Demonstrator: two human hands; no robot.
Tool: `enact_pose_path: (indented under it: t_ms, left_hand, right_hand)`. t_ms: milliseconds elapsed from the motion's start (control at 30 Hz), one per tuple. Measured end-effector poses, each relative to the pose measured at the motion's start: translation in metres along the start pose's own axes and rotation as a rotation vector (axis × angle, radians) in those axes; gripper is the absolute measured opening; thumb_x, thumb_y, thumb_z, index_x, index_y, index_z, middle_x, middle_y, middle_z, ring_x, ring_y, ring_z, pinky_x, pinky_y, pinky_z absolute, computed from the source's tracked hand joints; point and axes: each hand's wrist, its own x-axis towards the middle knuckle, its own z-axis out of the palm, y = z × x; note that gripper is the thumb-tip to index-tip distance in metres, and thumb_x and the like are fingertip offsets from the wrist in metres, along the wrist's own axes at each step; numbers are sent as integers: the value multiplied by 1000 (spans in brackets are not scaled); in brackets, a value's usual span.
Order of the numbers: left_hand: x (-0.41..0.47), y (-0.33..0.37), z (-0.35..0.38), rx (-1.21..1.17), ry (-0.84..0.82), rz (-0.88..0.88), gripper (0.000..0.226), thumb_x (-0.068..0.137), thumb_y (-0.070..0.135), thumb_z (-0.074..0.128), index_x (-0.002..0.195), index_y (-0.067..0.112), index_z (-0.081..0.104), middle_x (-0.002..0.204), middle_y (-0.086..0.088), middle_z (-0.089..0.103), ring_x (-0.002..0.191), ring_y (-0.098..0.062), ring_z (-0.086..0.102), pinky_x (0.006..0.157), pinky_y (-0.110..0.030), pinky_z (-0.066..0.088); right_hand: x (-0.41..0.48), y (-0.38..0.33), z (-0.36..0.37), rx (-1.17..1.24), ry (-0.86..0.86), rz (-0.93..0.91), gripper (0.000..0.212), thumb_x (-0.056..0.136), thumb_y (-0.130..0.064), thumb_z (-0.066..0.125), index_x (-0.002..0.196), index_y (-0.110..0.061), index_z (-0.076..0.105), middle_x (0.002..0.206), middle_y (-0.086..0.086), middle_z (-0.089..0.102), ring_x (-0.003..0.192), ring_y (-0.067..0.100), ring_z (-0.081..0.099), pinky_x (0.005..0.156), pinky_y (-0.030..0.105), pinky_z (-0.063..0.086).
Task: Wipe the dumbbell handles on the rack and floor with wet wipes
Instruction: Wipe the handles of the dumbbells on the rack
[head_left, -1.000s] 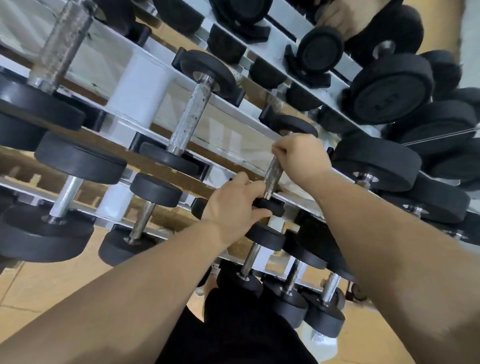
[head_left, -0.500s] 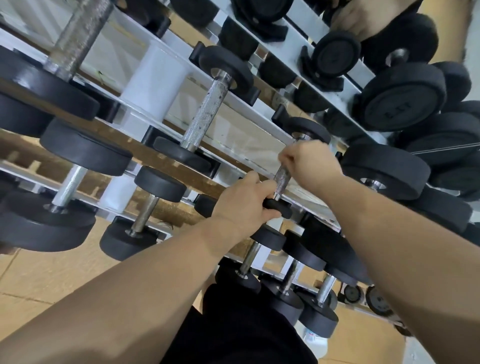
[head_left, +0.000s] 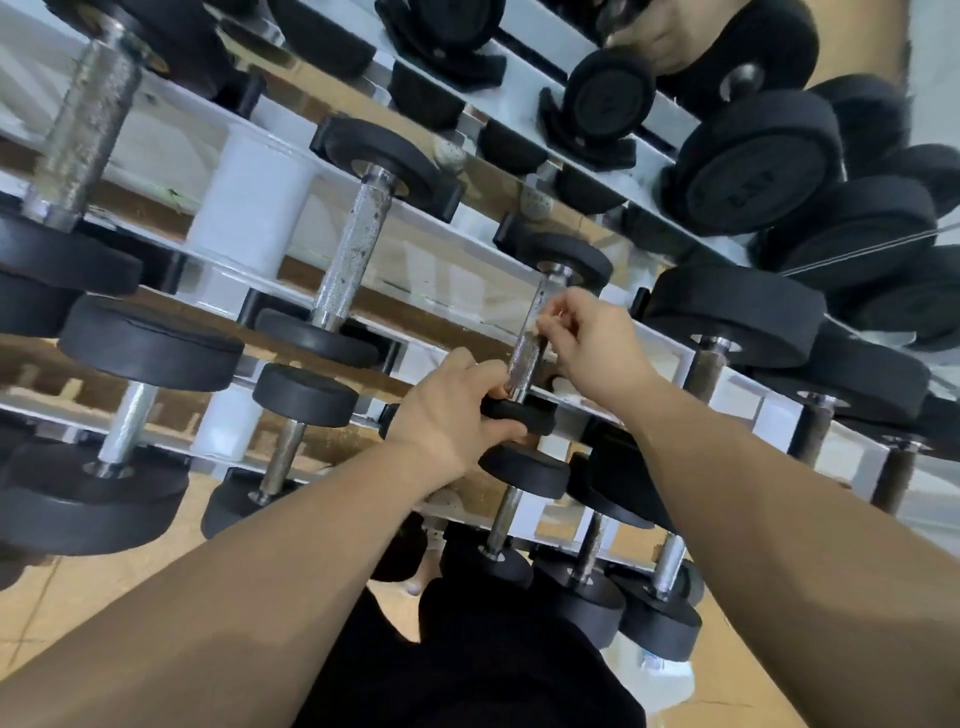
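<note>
Left hand (head_left: 457, 415) clamps the near end weight (head_left: 527, 420).
Right hand (head_left: 597, 348) pinches the dumbbell handle (head_left: 524, 358), both arms outstretched.

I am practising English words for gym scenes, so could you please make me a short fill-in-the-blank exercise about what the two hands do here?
1. The left hand grips the near ____ end of a small dumbbell.
2. The right hand pinches its metal ____.
3. The dumbbell lies on a ____ rack.
Missing words: black, handle, white.
</note>
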Motion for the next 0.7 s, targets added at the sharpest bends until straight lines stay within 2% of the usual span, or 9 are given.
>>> enact_pose_path:
  t_ms: [67, 133, 200, 300, 367, 500, 600, 700]
  left_hand:
    - [1, 1, -1, -35, -2, -9, 35, 80, 42, 81, 91, 22, 55, 100, 2, 47, 83, -20, 56, 76, -32, 47]
    - [2, 4, -2, -9, -19, 4, 33, 81, 41, 81, 91, 21, 56, 98, 3, 46, 83, -19, 55, 78, -33, 48]
    - [2, 7, -2, 51, -38, 15, 33, 82, 42, 79, 90, 23, 53, 98, 3, 46, 82, -19, 54, 75, -33, 46]
    - [4, 12, -5, 109, -61, 8, 34, 82, 45, 78, 88, 25, 51, 98, 1, 48, 80, -20, 55, 71, -34, 46]
    - [6, 13, -7, 119, -87, -7, 35, 81, 42, 80, 85, 25, 50, 97, 0, 49, 81, -20, 54, 70, -33, 44]
    - [12, 17, -10, 76, -103, -38, 39, 76, 32, 86, 74, 28, 47, 94, 0, 52, 80, -14, 50, 65, -21, 35]
    - [9, 21, -8, 49, -57, -61, 39, 73, 31, 88, 73, 25, 50, 90, 4, 53, 79, -9, 50, 63, -15, 32]
    - [5, 26, 0, -102, 15, -190, 41, 77, 48, 81, 71, 19, 52, 85, 1, 55, 77, -15, 53, 66, -26, 37]
  right_hand:
    - [8, -1, 0, 71, 103, 84, 8, 100, -26, 57, 97, -19, 58, 77, -5, 62, 70, 15, 58, 64, 31, 44]
    - [3, -1, 6, 139, 136, 124, 8, 101, -26, 55, 94, -21, 54, 74, -10, 57, 67, 6, 53, 59, 26, 37]
    - [-14, 2, 17, 193, 90, 129, 10, 101, -26, 55, 93, -22, 52, 73, -11, 54, 67, 4, 50, 60, 30, 35]
    - [-44, 7, 32, 172, -58, 137, 11, 102, -28, 53, 96, -20, 51, 77, -7, 55, 73, 15, 54, 65, 34, 38]
    - [-51, 7, 36, 215, -94, 161, 10, 103, -27, 51, 96, -20, 49, 78, -7, 53, 75, 18, 52, 67, 34, 37]
    - [-36, 3, 29, 404, 42, 200, 9, 104, -27, 47, 99, -21, 51, 85, -5, 59, 76, 11, 55, 63, 30, 41]
    - [-12, 4, 22, 528, 198, 301, 12, 105, -25, 45, 104, -17, 53, 90, -4, 61, 81, 10, 58, 68, 28, 42]
    - [-7, 4, 27, 646, 216, 368, 15, 105, -24, 45, 105, -14, 56, 87, -5, 60, 78, 7, 56, 68, 30, 42]
